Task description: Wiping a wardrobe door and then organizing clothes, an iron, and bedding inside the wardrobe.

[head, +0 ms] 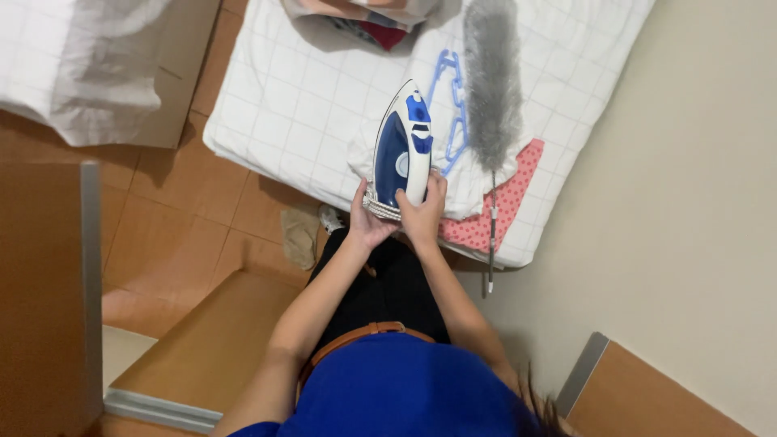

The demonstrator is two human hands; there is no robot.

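Observation:
A blue and white steam iron point(402, 146) rests on the white checked mattress point(291, 105), its nose pointing away from me. Its cord is coiled around the rear end. My left hand point(367, 221) grips the rear of the iron from the left, and my right hand point(424, 212) holds it from the right, fingers along the white side. A white cloth point(465, 190) lies under the iron.
A grey fluffy duster point(491, 77) with a thin handle lies right of the iron, over a blue plastic hanger point(453, 105). A pink dotted cloth point(506, 210) hangs at the mattress edge. Clothes point(364, 20) lie at the far end. A beige wall point(688, 202) is right; wooden furniture point(44, 291) stands left.

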